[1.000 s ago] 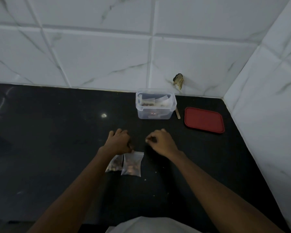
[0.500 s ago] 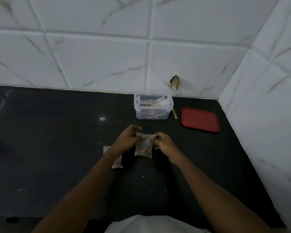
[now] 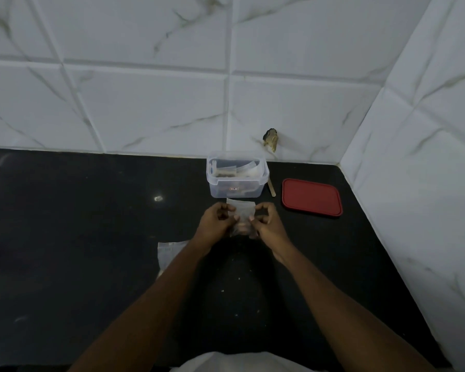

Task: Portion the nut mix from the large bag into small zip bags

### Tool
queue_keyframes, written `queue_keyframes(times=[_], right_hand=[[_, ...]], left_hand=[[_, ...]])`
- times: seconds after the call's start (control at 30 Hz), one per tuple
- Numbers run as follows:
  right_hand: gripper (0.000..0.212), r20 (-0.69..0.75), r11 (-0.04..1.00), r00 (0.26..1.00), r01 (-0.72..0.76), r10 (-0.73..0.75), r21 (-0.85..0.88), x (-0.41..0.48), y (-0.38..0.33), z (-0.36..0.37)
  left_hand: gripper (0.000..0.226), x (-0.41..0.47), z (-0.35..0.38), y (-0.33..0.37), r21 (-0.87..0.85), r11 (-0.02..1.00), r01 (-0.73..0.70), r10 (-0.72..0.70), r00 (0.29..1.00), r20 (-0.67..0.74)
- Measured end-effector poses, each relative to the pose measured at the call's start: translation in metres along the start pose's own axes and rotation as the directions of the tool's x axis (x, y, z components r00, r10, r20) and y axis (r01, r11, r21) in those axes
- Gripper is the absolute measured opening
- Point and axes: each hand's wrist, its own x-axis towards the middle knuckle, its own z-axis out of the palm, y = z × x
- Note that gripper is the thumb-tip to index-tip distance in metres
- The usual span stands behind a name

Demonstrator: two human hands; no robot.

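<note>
Both hands are drawn close together above the black countertop (image 3: 91, 264), each pinching one side of a small zip bag (image 3: 242, 214) that hangs upright between them. The left hand (image 3: 217, 222) grips its left edge and the right hand (image 3: 266, 224) its right edge, with thumbs and forefingers curled onto the plastic just below the top strip. Brownish contents sit in the bag's lower half, dim and hard to make out. A second zip bag (image 3: 169, 252) lies flat on the countertop just to the left of the left wrist, partly hidden by that forearm. Just beyond the hands stands a clear plastic container (image 3: 235, 190), uncovered, with folded plastic and something brown inside; what exactly cannot be told. A thin wooden stick (image 3: 272, 187) lies against the container's right side, and a red lid (image 3: 312, 197) lies flat beyond and to the right of the right hand. White marbled tiles (image 3: 145, 103) rise behind the container
</note>
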Motion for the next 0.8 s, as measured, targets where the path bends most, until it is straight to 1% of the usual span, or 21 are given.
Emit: queue_keyframes(times=[0.03,0.1,0.17,0.23,0.37,0.5,0.57,0.67,0.73,0.8], right_hand=[[0.017,0.004,1.000,1.000,0.008,-0.008,-0.025,0.002,-0.001,-0.002],[0.015,0.027,0.998,0.999,0.024,-0.022,-0.065,0.006,-0.006,-0.008],[0.019,0.054,0.994,0.998,0.048,-0.043,-0.094,0.011,-0.015,-0.014],[0.024,0.079,0.986,0.994,0.091,-0.081,-0.141,0.019,-0.026,-0.021],[0.036,0.097,0.945,0.981,0.189,-0.169,-0.268,0.046,-0.058,-0.030],[0.043,0.068,0.907,0.972,0.236,-0.226,-0.349,0.080,-0.091,-0.033],[0.044,0.064,0.898,0.971,0.235,-0.228,-0.373,0.095,-0.105,-0.036],[0.042,0.057,0.857,0.975,0.218,-0.216,-0.466,0.114,-0.120,-0.034],[0.042,0.054,0.811,0.979,0.195,-0.199,-0.551,0.125,-0.125,-0.029],[0.041,0.055,0.746,0.985,0.161,-0.165,-0.646,0.139,-0.126,-0.028]], left_hand=[[0.028,0.001,0.000,0.002,-0.015,1.000,0.000,0.001,0.999,0.038],[0.044,0.003,-0.001,0.006,-0.015,1.000,-0.006,0.007,0.995,0.098],[0.062,0.006,-0.003,0.016,0.035,0.999,-0.034,0.029,0.991,0.131],[0.068,0.014,-0.005,0.030,0.113,0.988,-0.105,0.089,0.986,0.139],[0.071,0.040,-0.008,0.062,0.252,0.942,-0.223,0.202,0.973,0.107],[0.070,0.070,-0.008,0.093,0.292,0.920,-0.261,0.240,0.965,0.106],[0.067,0.084,-0.010,0.104,0.354,0.894,-0.275,0.249,0.961,0.118],[0.066,0.105,-0.014,0.113,0.423,0.864,-0.272,0.250,0.962,0.109],[0.067,0.118,-0.015,0.112,0.434,0.870,-0.232,0.210,0.973,0.099],[0.067,0.133,-0.014,0.109,0.477,0.856,-0.199,0.168,0.980,0.107]])
